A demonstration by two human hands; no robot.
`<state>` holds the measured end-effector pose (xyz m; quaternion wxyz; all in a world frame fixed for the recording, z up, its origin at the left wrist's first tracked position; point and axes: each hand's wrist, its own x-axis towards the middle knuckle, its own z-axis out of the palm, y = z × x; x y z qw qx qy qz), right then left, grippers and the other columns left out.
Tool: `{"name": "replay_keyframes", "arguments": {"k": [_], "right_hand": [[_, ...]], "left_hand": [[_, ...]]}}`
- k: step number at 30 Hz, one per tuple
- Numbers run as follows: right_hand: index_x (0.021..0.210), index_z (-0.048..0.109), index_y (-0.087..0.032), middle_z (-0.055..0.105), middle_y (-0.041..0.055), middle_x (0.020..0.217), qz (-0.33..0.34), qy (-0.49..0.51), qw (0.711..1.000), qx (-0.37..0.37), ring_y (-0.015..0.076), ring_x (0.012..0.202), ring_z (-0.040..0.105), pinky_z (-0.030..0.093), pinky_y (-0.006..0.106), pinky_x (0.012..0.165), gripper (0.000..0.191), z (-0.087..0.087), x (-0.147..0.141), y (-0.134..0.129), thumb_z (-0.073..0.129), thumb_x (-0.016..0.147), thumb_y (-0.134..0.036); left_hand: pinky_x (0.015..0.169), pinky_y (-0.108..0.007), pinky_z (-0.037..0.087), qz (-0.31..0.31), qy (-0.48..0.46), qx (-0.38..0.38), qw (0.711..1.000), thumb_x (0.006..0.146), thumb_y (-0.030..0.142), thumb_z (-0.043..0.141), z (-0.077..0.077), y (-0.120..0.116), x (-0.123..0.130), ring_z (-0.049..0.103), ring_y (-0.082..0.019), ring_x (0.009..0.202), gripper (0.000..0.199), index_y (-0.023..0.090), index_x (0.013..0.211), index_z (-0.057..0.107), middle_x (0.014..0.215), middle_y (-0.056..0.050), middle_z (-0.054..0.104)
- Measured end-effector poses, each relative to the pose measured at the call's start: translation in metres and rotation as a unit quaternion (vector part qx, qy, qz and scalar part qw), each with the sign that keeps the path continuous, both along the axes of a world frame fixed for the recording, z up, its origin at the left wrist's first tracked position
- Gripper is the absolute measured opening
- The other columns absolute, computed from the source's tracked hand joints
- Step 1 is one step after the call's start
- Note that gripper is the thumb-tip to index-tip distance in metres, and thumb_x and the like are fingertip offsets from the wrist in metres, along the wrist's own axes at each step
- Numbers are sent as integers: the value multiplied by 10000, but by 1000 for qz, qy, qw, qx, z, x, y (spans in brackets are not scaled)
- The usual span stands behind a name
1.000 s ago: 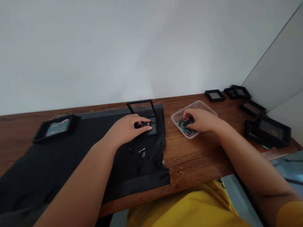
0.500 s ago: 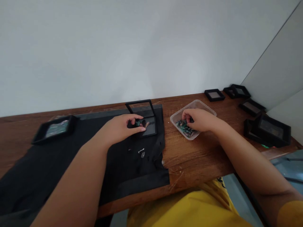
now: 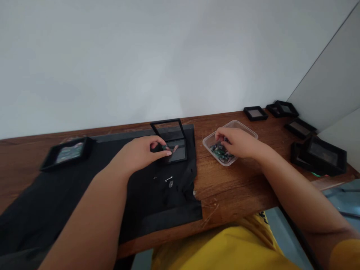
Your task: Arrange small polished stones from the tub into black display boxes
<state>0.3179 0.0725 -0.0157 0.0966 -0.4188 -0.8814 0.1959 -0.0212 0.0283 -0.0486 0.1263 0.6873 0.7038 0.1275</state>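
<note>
My left hand (image 3: 143, 153) reaches over an opened black display box (image 3: 180, 153), its thumb and index finger bent around a small greenish chip (image 3: 166, 147). Beside those fingertips a pinkish chip (image 3: 175, 148) lies on the box's grey floor. The clear lid (image 3: 168, 129) in its black frame stands raised at the back. To the right, my right hand (image 3: 235, 141) dips into a clear plastic tub (image 3: 205, 141) with its fingers curled together. Several green, dark and pinkish chips (image 3: 221, 153) lie in the tub under the fingers. Whatever the right fingertips grip is hidden.
A black cloth (image 3: 157, 206) covers part of the wooden table (image 3: 236, 187), with a small white piece (image 3: 168, 179) and a clear bit (image 3: 171, 184) on it. A filled black box (image 3: 67, 153) sits left. More boxes (image 3: 323, 153) stand right, and a white wall rises behind.
My left index finger has drawn back slightly and sits closer to the thumb. A dark round piece near those fingers no longer shows. My right hand has barely shifted within the tub.
</note>
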Motion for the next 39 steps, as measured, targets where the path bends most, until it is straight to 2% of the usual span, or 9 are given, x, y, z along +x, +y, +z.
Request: {"name": "replay_keyframes", "arguments": {"k": [6, 12, 18, 21, 24, 30, 32, 36, 39], "right_hand": [[1287, 594, -226, 600, 12, 956, 42, 126, 991, -36, 155, 776, 551, 438, 304, 753, 397, -1, -2, -2, 484, 930, -91], [1338, 559, -216, 577, 23, 1040, 73, 225, 971, -36, 119, 714, 500, 459, 290, 716, 413, -3, -9, -6, 473, 950, -105], [1176, 687, -231, 627, 59, 1070, 125, 246, 961, 18, 170, 907, 572, 473, 310, 790, 317, -2, -13, -10, 454, 999, -109], [1129, 710, -241, 620, 53, 1057, 135, 272, 953, 22, 167, 925, 582, 479, 315, 805, 284, -1, -16, -14, 465, 1026, -141], [1099, 711, -233, 630, 45, 1010, 143, 300, 943, 12, 166, 915, 593, 485, 328, 816, 231, 1, -19, -21, 495, 1036, -184], [1000, 711, -203, 649, 29, 932, 153, 371, 912, -88, 140, 848, 608, 488, 317, 775, 143, 2, -28, -32, 578, 1010, -257], [980, 720, -208, 666, 22, 916, 156, 404, 894, -119, 130, 824, 613, 490, 305, 750, 124, -1, -30, -33, 621, 997, -281], [946, 762, -226, 712, 15, 929, 185, 455, 855, -166, 116, 856, 651, 512, 280, 759, 63, -6, -31, -29, 706, 957, -255], [943, 792, -234, 708, 9, 927, 197, 454, 852, -172, 102, 840, 649, 511, 268, 751, 89, -6, -30, -27, 707, 949, -210]], "left_hand": [[581, -312, 381, -15, -9, 29, 999, 739, 609, 758, -6, 1, -2, 631, -213, 668, 318, 300, 807, 789, 749, -26, 688], [565, -308, 374, -22, -9, 26, 999, 775, 594, 744, -6, 1, 0, 606, -193, 624, 293, 326, 861, 826, 739, -20, 670], [545, -294, 349, -34, -24, 43, 998, 777, 599, 732, -7, 1, 0, 556, -170, 591, 329, 310, 903, 828, 710, -6, 648], [568, -297, 352, -25, -34, 30, 999, 802, 610, 697, -1, -2, 6, 526, -164, 608, 378, 290, 960, 822, 726, 3, 621], [608, -291, 384, -36, -80, 54, 995, 791, 631, 679, 8, -7, 18, 518, -164, 650, 444, 252, 988, 802, 737, 6, 607], [725, -291, 470, -176, -229, 76, 954, 838, 540, 660, 13, -18, 53, 566, -165, 737, 370, 198, 923, 775, 772, -16, 641], [704, -286, 470, -203, -261, 62, 942, 853, 528, 659, 11, -22, 64, 546, -153, 707, 356, 190, 904, 758, 743, -8, 617], [608, -268, 430, -230, -346, 15, 909, 835, 587, 698, 4, -28, 80, 477, -128, 630, 424, 182, 951, 746, 686, 21, 536], [563, -263, 408, -218, -420, 0, 881, 780, 649, 757, 2, -30, 87, 430, -118, 592, 490, 180, 921, 751, 641, 33, 487]]}}
